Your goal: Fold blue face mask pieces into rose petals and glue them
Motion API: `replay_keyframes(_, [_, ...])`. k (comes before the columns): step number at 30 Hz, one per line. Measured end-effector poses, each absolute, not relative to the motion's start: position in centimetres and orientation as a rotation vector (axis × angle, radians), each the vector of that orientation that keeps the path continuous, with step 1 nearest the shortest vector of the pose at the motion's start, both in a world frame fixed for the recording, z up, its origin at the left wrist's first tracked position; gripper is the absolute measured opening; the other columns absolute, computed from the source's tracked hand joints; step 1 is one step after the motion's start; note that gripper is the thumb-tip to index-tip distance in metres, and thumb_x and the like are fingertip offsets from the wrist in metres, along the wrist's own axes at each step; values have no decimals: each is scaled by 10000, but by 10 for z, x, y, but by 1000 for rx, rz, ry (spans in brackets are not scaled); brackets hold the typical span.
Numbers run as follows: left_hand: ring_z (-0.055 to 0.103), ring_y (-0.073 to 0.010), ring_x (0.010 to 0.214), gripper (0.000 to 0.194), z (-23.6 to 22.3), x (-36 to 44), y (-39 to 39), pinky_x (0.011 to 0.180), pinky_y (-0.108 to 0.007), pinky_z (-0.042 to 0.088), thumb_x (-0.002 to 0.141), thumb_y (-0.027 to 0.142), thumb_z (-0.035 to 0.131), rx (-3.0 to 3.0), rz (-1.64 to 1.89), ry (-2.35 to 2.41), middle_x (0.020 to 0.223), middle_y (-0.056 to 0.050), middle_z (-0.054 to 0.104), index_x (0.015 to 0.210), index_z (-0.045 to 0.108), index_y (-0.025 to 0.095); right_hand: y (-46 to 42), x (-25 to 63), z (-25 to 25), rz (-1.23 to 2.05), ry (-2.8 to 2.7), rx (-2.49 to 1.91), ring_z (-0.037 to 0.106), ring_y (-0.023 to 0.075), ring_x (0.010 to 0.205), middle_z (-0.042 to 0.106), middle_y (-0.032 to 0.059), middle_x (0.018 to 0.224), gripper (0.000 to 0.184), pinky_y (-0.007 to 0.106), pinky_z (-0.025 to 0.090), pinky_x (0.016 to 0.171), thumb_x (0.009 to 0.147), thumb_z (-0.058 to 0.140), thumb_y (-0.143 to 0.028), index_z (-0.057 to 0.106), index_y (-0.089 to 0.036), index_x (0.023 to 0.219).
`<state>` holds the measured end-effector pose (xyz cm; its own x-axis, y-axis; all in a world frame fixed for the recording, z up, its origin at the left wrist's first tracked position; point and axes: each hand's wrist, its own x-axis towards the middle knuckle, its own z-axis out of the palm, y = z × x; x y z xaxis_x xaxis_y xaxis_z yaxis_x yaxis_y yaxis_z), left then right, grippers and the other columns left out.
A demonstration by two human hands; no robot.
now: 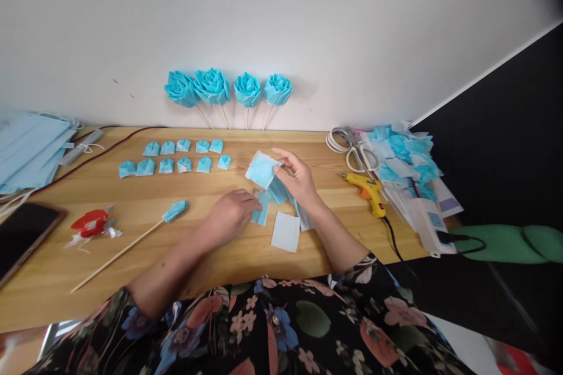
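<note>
My right hand (298, 179) is closed on a light-blue square of mask fabric (262, 170), pinched between thumb and fingers above the tabletop. Lower and to the left, my left hand (233, 217) has its fingers curled together, their tips on a pleated blue piece of mask fabric (263, 211). Under my right hand lie more blue pleated pieces (278, 192), partly covered. A whitish fabric rectangle (285, 232) rests flat in front of them. To the left of my left hand is a thin wooden stick (121, 253) with a rolled blue bud (175, 211) on its end.
Several folded blue petals (166, 165) stand in two rows. Blue fabric roses (212, 87) lean on the wall. At right are a yellow glue gun (372, 190), scissors (363, 158), tape and fabric scraps (404, 152). Masks (33, 146), a phone (26, 237) and red wrapping (92, 222) are left.
</note>
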<state>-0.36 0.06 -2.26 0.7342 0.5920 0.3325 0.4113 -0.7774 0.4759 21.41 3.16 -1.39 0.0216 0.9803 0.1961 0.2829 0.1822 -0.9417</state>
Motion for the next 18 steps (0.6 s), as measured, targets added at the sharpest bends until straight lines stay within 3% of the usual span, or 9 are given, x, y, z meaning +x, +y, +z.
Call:
replay_keyframes(5, [643,-224,856,327,-23,-1,-2,786,-370,532,879,35,433,2583,681,743,900,-85,733,960,725,156,42,226,-19,919,-1181,-1232,607,161,758,627,-9,800,464,329,514,801,809,679,-348,635,-244,1259])
replay_keyframes(8, [637,-216,935,318,-11,-2,-4,820,-361,526,853,33,458,2455,733,742,1015,-89,698,907,733,184,40,225,-17,974,-1153,-1202,596,159,748,611,-13,780,465,330,512,795,796,700,-363,645,-246,1243])
replay_keyframes(11, [620,-213,1020,236,1,-6,-5,885,-376,516,859,85,504,2228,833,795,1116,-92,635,859,713,194,34,218,-14,1025,-1170,-1172,574,148,713,599,-22,766,445,319,506,754,807,699,-356,648,-266,1239])
replay_keyframes(14, [599,-227,1055,95,3,-9,-3,918,-398,501,885,189,560,1977,1101,949,1072,-89,621,920,648,193,28,212,-11,1068,-1216,-1155,548,136,667,582,-31,737,420,305,495,697,829,689,-350,648,-283,1242])
replay_keyframes(15, [595,-231,1059,106,1,-10,-1,915,-400,500,887,233,585,1880,1197,1016,1072,-90,622,977,626,196,25,210,-10,1074,-1245,-1154,547,134,663,584,-32,737,416,300,492,686,837,685,-352,647,-286,1246])
replay_keyframes(18, [597,-226,1045,408,-8,-11,5,869,-378,514,872,366,646,1624,1291,1100,1170,-113,615,1231,540,203,17,205,-6,1060,-1390,-1159,568,135,690,616,-26,772,411,290,493,681,859,672,-356,642,-295,1265])
